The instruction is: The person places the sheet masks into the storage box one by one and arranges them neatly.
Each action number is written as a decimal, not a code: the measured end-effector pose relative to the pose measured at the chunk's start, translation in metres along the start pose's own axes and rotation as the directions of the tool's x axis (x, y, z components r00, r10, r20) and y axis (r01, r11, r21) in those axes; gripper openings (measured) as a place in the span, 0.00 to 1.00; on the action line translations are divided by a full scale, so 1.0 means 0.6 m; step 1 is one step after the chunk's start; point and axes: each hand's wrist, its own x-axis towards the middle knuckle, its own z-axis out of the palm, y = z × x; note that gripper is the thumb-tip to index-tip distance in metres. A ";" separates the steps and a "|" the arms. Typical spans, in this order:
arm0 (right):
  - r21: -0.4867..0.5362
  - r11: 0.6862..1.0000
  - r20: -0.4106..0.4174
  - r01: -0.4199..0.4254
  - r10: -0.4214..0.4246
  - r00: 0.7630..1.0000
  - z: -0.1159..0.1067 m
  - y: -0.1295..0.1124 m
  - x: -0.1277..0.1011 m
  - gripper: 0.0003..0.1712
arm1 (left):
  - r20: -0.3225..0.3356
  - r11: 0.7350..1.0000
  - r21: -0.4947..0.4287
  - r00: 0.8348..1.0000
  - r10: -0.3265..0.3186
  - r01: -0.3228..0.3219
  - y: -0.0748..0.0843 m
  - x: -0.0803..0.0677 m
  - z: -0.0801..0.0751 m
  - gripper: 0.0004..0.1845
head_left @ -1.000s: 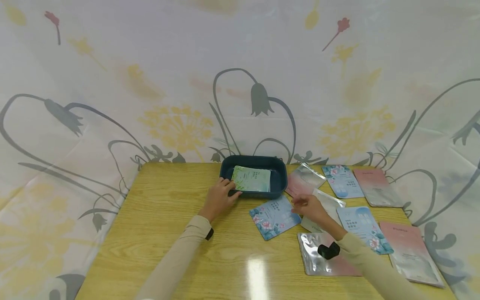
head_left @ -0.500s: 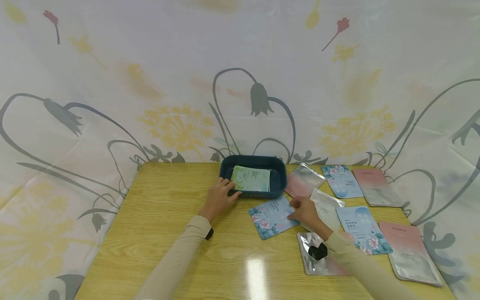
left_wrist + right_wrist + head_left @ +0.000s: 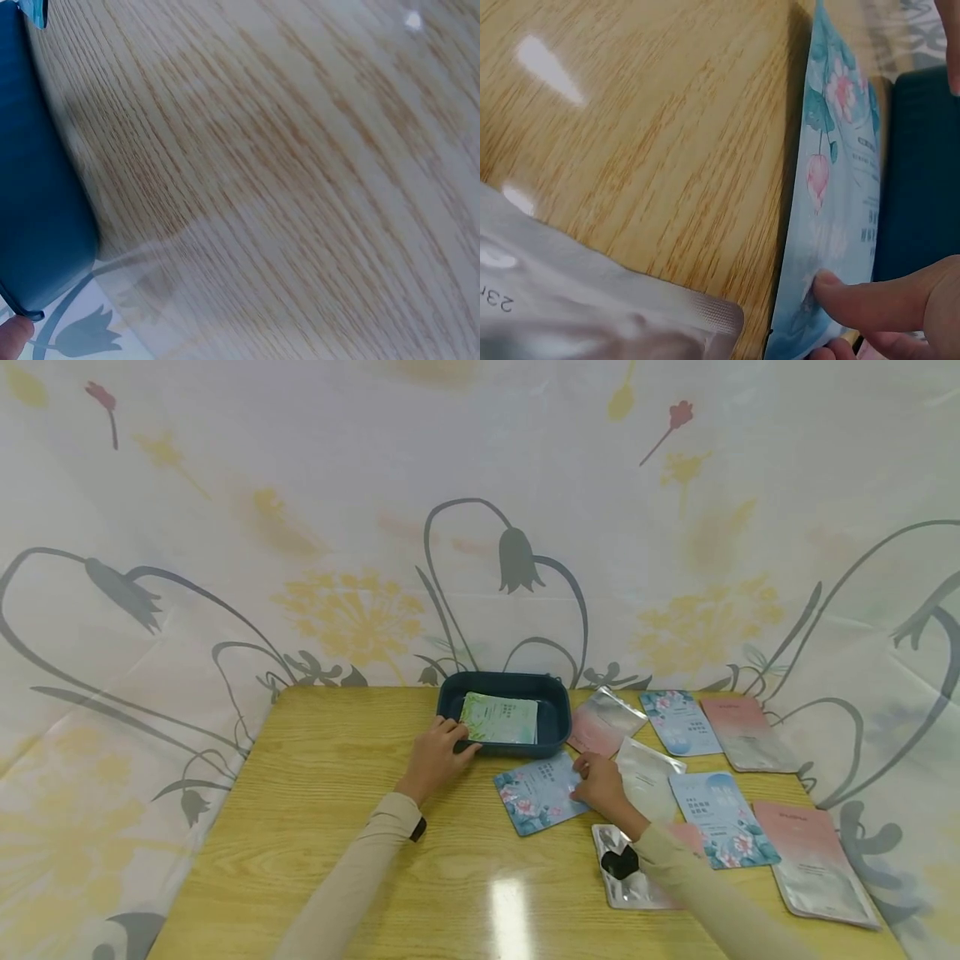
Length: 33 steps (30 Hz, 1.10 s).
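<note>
A dark teal tray [image 3: 555,727] stands at the table's far middle with a green packet [image 3: 500,718] lying in it. My left hand [image 3: 437,755] grips the tray's near left corner; in the left wrist view one fingertip [image 3: 11,335] shows beside the tray [image 3: 34,187]. A blue floral packet [image 3: 534,793] lies flat just in front of the tray. My right hand [image 3: 596,781] pinches its right edge. The right wrist view shows the thumb [image 3: 855,296] pressed on the blue floral packet [image 3: 840,172], with other fingers curled beneath, next to the tray [image 3: 919,172].
Several packets lie on the right half of the wooden table [image 3: 337,793]: a pink-silver one [image 3: 603,722], a white one [image 3: 651,777], blue ones [image 3: 681,721] [image 3: 720,817], pink ones [image 3: 742,732] [image 3: 813,860]. A silver packet [image 3: 622,885] lies under my right forearm. Floral cloth hangs behind.
My right hand has moved left and down onto the blue floral packet and taken its right edge; the packet has slid slightly left. The left hand has stayed on the tray.
</note>
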 end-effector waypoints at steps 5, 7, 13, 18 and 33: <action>0.022 0.999 0.021 -0.031 0.031 0.999 0.003 0.000 0.004 0.19 | -0.004 1.000 -0.013 1.000 -0.008 0.008 -0.004 -0.003 0.002 0.12; 0.032 0.998 0.032 -0.048 0.047 0.998 0.005 0.000 0.006 0.18 | -0.018 1.000 -0.023 1.000 -0.006 0.006 -0.005 -0.004 0.002 0.12; 0.021 0.995 0.040 -0.094 0.093 0.995 0.009 -0.006 0.005 0.18 | -0.035 1.000 -0.014 0.999 0.006 -0.007 -0.010 -0.007 0.005 0.12; 0.012 0.997 0.028 -0.075 0.074 0.997 0.011 -0.007 0.001 0.18 | -0.037 1.000 -0.016 0.999 0.011 -0.012 -0.009 -0.007 0.005 0.12; 0.306 0.939 0.205 -0.158 0.096 0.974 -0.001 0.007 -0.019 0.13 | -0.038 1.000 -0.016 0.999 0.011 -0.011 -0.003 -0.004 0.009 0.13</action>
